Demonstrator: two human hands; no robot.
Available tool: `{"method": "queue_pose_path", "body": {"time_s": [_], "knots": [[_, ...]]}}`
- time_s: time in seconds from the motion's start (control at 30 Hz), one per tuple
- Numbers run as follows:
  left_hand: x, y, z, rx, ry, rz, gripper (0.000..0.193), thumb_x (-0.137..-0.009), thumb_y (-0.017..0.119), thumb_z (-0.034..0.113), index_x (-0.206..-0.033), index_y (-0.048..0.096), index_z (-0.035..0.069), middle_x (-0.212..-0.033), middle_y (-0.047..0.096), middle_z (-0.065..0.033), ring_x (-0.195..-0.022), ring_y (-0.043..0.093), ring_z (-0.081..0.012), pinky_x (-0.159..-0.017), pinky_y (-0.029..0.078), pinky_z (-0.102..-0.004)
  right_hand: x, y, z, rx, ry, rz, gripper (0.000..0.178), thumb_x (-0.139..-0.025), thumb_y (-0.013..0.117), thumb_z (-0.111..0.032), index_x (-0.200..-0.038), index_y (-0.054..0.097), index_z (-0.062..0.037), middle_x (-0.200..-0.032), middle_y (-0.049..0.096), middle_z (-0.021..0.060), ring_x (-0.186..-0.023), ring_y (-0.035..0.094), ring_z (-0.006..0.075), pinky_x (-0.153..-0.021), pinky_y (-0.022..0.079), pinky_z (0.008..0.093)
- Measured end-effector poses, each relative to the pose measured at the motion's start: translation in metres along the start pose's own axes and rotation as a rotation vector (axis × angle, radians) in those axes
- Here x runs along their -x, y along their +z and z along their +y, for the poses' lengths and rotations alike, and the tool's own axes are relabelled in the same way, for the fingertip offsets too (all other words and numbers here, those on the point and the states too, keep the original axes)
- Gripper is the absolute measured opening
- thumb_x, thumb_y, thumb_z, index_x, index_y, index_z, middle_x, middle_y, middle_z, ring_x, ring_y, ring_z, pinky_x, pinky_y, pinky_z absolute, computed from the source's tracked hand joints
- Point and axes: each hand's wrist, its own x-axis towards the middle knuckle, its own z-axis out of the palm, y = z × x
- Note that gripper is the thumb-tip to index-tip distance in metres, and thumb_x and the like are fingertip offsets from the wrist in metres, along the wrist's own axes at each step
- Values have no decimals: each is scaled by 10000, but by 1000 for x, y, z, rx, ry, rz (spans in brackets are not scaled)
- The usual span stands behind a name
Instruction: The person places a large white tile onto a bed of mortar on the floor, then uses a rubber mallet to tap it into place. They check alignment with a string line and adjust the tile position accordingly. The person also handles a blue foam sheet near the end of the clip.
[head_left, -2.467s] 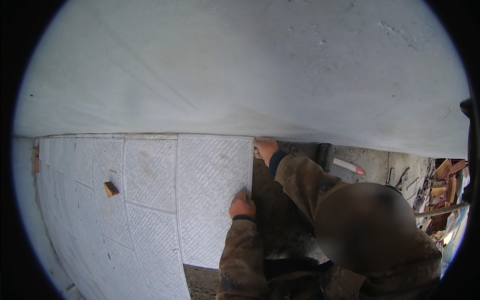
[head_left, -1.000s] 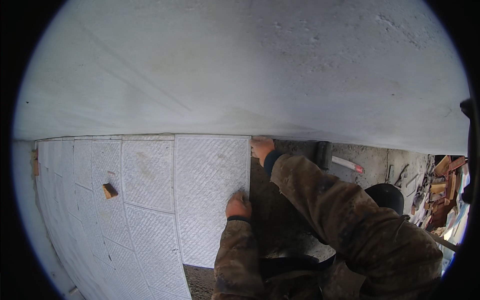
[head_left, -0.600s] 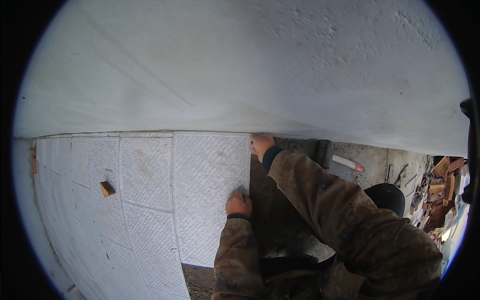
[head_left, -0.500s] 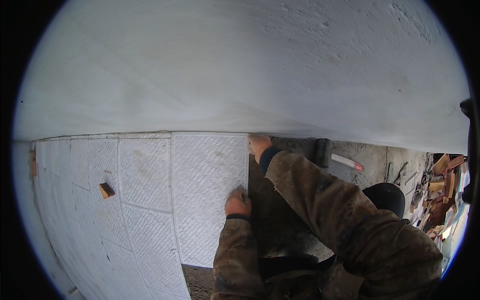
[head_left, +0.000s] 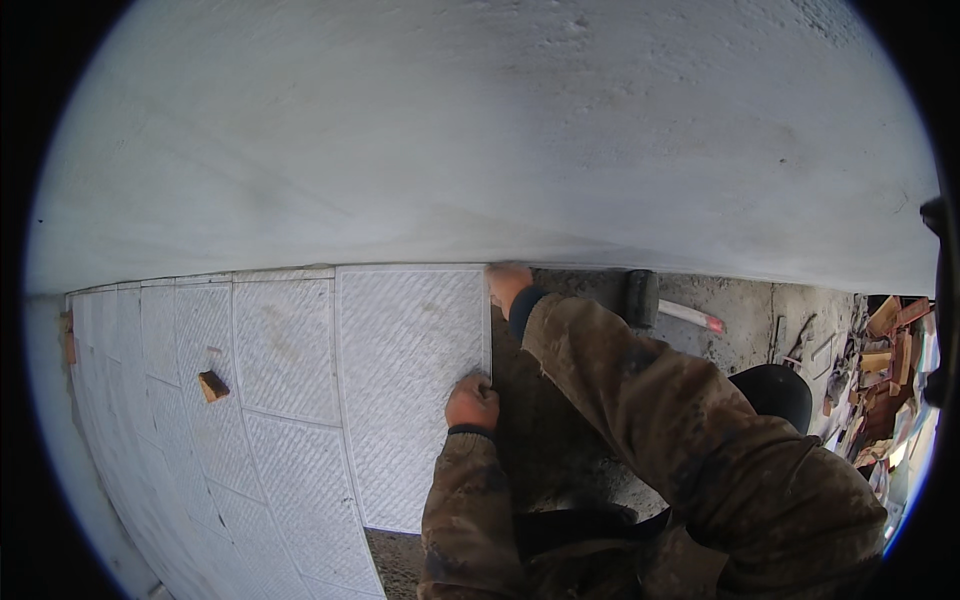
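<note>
Head view, tile: the big grey ribbed tile [head_left: 410,390] lies flat at the right end of the paved rows, its far edge against the white wall [head_left: 480,150], dark bedding [head_left: 545,440] just beside its right edge.
Left hand: the left hand [head_left: 472,402] is curled, fingertips gripping the tile's right edge near mid-length.
Right hand: the right hand [head_left: 505,285] is bent over the tile's far right corner by the wall (finger spread cannot be told).
Nearby: a mallet [head_left: 665,303] lies on the bare ground, a wood wedge [head_left: 213,386] on the laid tiles.
Risk: uneven pressing could leave the corner high or close the joint.
Change: both hands keep their grips; only the camera has drifted slightly.
</note>
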Motion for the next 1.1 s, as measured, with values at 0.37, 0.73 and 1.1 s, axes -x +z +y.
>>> {"method": "queue_pose_path", "body": {"time_s": [0.37, 0.73, 1.1], "knots": [[1, 3, 4, 225, -39, -24, 106, -813, 685, 124, -906, 724, 92, -815, 721, -154, -784, 712, -358, -723, 565, -439, -14, 20, 20, -24, 95, 207, 313, -992, 587, -278, -1043, 755, -19, -1092, 746, 219, -1062, 690, 393, -921, 519, 456], [-11, -8, 15, 561, -227, -159, 80, -824, 686, 31, -902, 699, 30, -736, 657, -22, -681, 602, -110, -639, 486, -287, 43, -19, -48, -446, 361, -81, 323, -1090, 543, -233, -1302, 612, 0, -942, 573, 49, -796, 552, 204, -615, 445, 375], [-12, 9, 2, 563, -234, -94, 72, -824, 676, 48, -886, 704, 24, -733, 668, -35, -675, 614, -130, -644, 495, -304, 20, 4, -28, -456, 243, 164, 232, -996, 661, -214, -1141, 652, -33, -999, 667, 66, -964, 642, 261, -842, 528, 420]]}}
